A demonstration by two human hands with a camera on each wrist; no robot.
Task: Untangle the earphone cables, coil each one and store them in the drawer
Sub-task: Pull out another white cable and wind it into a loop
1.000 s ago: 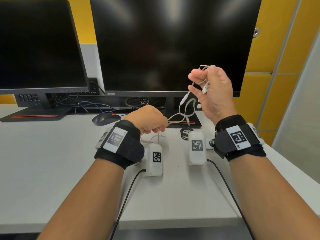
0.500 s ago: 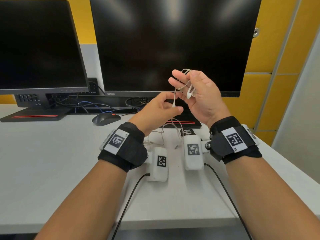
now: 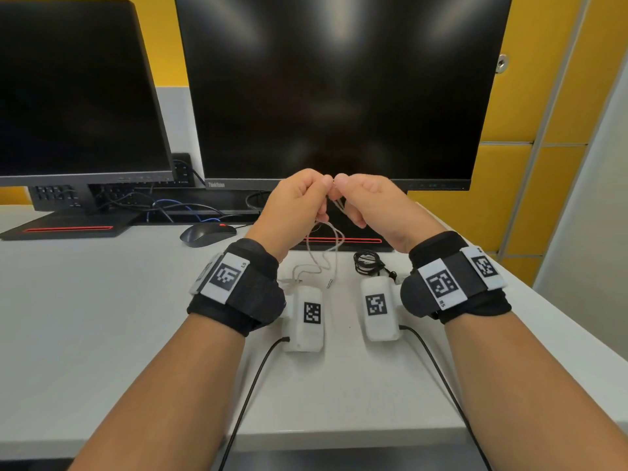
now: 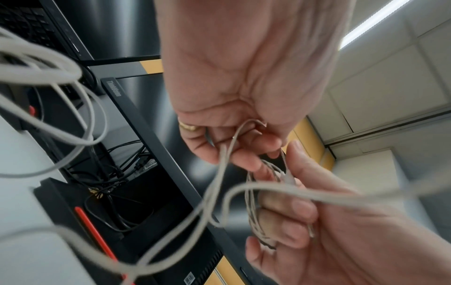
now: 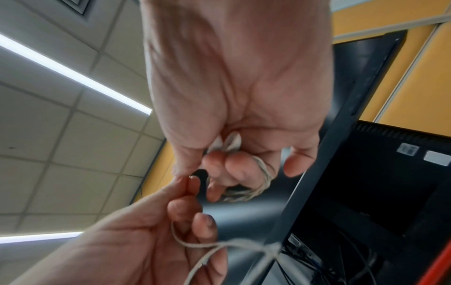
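A white earphone cable (image 3: 334,244) hangs from both hands, and its plug (image 3: 329,284) lies on the desk. My right hand (image 3: 353,205) has part of this cable wound in loops round its curled fingers (image 5: 264,174), with the earbuds (image 5: 230,142) tucked in the palm. My left hand (image 3: 317,202) pinches the free strand right beside the right fingertips. In the left wrist view the strand (image 4: 225,152) runs through the left fingers to the coil (image 4: 255,217). A black earphone cable (image 3: 367,263) lies coiled on the desk by the right wrist. No drawer is in view.
Two dark monitors (image 3: 336,90) stand behind the hands on the white desk (image 3: 102,317). A black mouse (image 3: 207,232) lies to the left. The monitor's base with a red stripe (image 3: 343,240) sits just beyond the cables. Yellow cabinet doors (image 3: 530,164) stand at the right.
My right hand has come down and leftward with the wound cable. My left hand has risen from the desk to meet it, drawing the loose strand up.
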